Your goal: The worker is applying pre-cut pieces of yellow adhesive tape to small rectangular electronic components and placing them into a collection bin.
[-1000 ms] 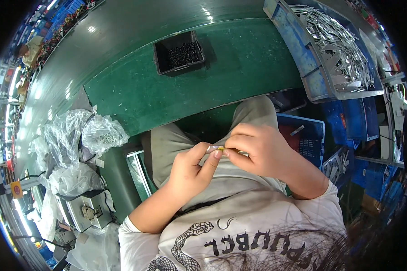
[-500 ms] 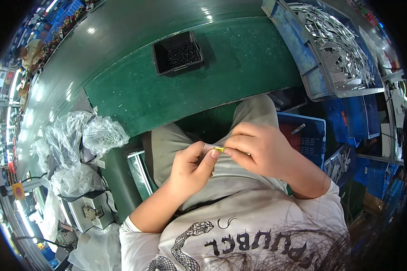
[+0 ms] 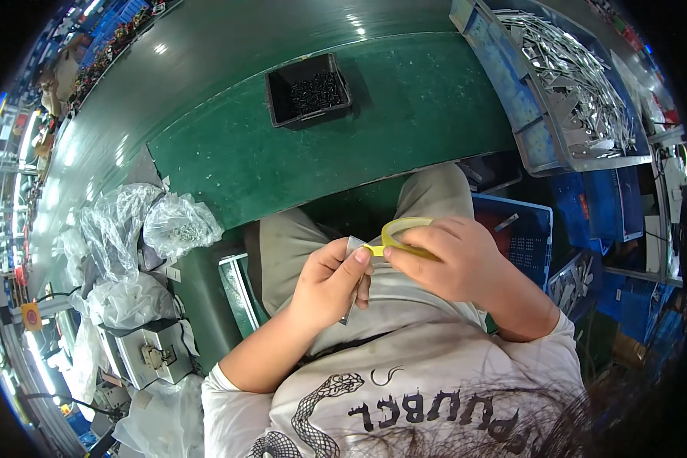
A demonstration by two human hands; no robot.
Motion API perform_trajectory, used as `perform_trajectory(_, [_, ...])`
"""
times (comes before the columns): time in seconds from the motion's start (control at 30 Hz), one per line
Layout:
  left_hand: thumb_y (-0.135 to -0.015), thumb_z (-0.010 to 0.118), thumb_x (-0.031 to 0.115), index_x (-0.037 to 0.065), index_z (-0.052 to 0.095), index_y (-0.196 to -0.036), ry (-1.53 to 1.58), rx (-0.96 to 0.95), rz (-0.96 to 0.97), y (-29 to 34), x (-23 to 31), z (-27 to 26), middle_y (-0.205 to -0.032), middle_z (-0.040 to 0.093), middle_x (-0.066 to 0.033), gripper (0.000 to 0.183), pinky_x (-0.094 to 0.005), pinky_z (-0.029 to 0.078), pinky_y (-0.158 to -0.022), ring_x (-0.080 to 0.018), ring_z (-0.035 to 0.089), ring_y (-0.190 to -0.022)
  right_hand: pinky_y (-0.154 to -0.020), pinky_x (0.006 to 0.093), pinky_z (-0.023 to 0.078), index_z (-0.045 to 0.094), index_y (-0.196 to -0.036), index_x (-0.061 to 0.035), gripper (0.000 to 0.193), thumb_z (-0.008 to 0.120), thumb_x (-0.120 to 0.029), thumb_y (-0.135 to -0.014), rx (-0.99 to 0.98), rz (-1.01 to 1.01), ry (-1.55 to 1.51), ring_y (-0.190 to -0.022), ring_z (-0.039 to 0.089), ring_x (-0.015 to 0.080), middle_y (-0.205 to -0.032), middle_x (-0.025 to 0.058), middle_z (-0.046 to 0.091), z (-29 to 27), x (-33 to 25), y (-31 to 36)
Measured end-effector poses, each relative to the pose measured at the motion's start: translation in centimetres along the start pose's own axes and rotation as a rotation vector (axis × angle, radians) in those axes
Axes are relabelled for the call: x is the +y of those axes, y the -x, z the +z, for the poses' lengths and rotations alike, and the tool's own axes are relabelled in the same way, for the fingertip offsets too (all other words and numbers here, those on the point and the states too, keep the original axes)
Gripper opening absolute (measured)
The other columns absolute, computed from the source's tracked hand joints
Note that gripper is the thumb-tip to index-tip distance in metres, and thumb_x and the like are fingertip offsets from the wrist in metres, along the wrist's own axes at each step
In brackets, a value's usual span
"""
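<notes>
Over my lap, my left hand (image 3: 327,284) is closed around a thin grey metal strip (image 3: 353,244); the strip's other end shows below the fingers. My left thumb presses the free end of yellow tape against the strip. To its right, my right hand (image 3: 466,261) grips a yellow ring-shaped roll of tape (image 3: 406,223), with fingers reaching inside and over it. A short stretch of tape (image 3: 377,250) runs between the two hands. Most of the strip is hidden behind my left fingers.
A black bin (image 3: 307,120) of small dark parts stands on the green table (image 3: 229,153). A blue crate (image 3: 538,137) full of metal strips is at the far right. Clear plastic bags (image 3: 179,225) lie at the left, and a blue basket (image 3: 551,229) sits beside my right arm.
The yellow tape roll has come into view in my right hand, which has turned. The metal strip in my left hand now shows more, tilted between the fingers.
</notes>
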State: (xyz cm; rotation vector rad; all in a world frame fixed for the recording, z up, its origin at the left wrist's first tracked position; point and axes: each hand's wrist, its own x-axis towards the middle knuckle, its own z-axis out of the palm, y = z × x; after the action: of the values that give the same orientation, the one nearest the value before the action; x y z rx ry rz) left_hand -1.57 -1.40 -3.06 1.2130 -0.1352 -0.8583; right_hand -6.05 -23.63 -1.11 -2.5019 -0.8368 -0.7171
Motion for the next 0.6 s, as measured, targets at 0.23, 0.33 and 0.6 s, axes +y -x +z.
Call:
perform_trajectory(0.23, [-0.095,0.067,0.012,0.004,0.057,-0.094,-0.076,0.029,-0.076,0.3,0.5,0.7,-0.069,0.059,0.0004,0.013,-0.0208,0.047,-0.048,-0.0069,0.059,-0.055,-0.057,0.0266,0.046,0.076,-0.102,-0.0168,0.032,0.074,-0.015,-0.07,-0.005,0.011,0.005,-0.065,0.058,0.0137,-0.092,-0.0019,0.062,-0.1,-0.3,0.1])
perform_trajectory(0.33, [-0.091,0.071,0.008,0.006,0.055,-0.088,-0.139,0.084,-0.033,0.2,0.6,1.1,-0.067,0.058,0.0018,0.016,-0.0197,0.044,-0.046,-0.0053,0.058,-0.054,-0.056,0.0266,0.045,0.077,-0.102,-0.0169,0.033,0.075,-0.016,-0.07,0.003,0.006,0.024,-0.065,0.057,0.0136,-0.092,-0.0021,0.062,-0.3,-0.4,0.0])
perform_trajectory(0.6, [-0.088,0.066,-0.007,0.003,0.042,-0.101,-0.195,0.208,0.304,-0.3,-0.9,1.1,-0.078,0.055,-0.0016,0.029,-0.0213,0.045,-0.047,-0.0053,0.057,-0.06,-0.056,0.0274,0.045,0.075,-0.104,-0.017,0.034,0.074,-0.016,-0.07,0.002,0.022,0.052,-0.065,0.057,0.0139,-0.089,-0.0024,0.06,-0.1,-0.6,-0.3])
